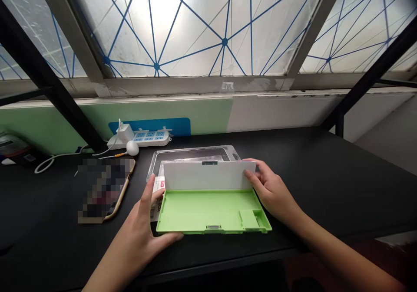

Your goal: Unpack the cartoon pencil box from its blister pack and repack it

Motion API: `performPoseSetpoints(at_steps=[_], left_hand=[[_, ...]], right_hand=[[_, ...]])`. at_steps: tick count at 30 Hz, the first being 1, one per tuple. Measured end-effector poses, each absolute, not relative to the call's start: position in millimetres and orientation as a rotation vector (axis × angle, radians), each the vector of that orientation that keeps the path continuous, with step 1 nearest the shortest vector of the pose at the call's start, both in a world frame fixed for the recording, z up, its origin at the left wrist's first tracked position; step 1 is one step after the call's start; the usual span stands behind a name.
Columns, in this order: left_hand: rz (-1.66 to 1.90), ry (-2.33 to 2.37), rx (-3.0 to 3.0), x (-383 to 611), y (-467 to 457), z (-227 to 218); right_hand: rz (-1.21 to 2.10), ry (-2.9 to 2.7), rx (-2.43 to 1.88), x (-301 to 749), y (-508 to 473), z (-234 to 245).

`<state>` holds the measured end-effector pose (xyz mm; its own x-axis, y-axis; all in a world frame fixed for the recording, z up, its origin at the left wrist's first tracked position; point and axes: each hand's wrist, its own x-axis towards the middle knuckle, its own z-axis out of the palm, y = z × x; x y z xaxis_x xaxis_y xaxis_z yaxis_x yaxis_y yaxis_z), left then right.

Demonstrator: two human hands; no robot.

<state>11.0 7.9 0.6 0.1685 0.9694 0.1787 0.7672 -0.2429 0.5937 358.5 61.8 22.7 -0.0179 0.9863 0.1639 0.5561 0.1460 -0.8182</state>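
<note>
A flat green pencil case (202, 209) with a white lid (205, 177) is held in front of me, its lid raised. The green tray looks bare, with a small compartment at its right front corner. My left hand (143, 227) grips the case's left end, thumb along the front edge and fingers behind. With thumb and fingers, my right hand (267, 188) pinches the right end of the lid. Behind the case lies a clear plastic package (192, 153), partly hidden. A printed paper card (159, 183) shows beside my left fingers.
On the left of the black table (325, 179) lies a phone (120, 192), its screen blurred. A white power strip (150, 138) with a charger and cables sits by the wall. Black slanted frame bars (48, 79) rise at both sides. A dark bottle (16, 149) stands far left.
</note>
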Motion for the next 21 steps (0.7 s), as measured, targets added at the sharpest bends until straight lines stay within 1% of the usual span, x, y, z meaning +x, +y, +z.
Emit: performPoseSetpoints(at_steps=[3, 6, 9, 11, 15, 18, 21], left_hand=[[0.718, 1.65, 2.102, 11.5, 7.7, 2.6], [0.71, 1.654, 2.099, 13.0, 6.7, 4.8], [0.744, 1.671, 2.042, 13.0, 6.0, 5.9], [0.761, 1.695, 1.994, 11.7, 6.6, 5.7], [0.779, 1.726, 1.96, 8.3, 11.6, 3.6], [0.785, 1.732, 1.988, 7.7, 15.3, 1.6], [0.796, 1.699, 2.047, 8.8, 15.9, -0.3]], right_hand=[[0.677, -1.628, -1.484, 358.0, 60.2, 20.4], [0.514, -1.693, -1.473, 365.3, 55.1, 19.2], [0.396, -1.862, -1.318, 378.6, 44.6, 16.2], [0.404, -1.973, -1.227, 385.5, 35.7, 12.4], [0.433, -2.102, -1.375, 384.9, 22.9, 2.4], [0.364, -2.114, -1.466, 378.8, 24.2, -2.8], [0.297, -2.105, -1.46, 376.5, 30.0, -4.8]])
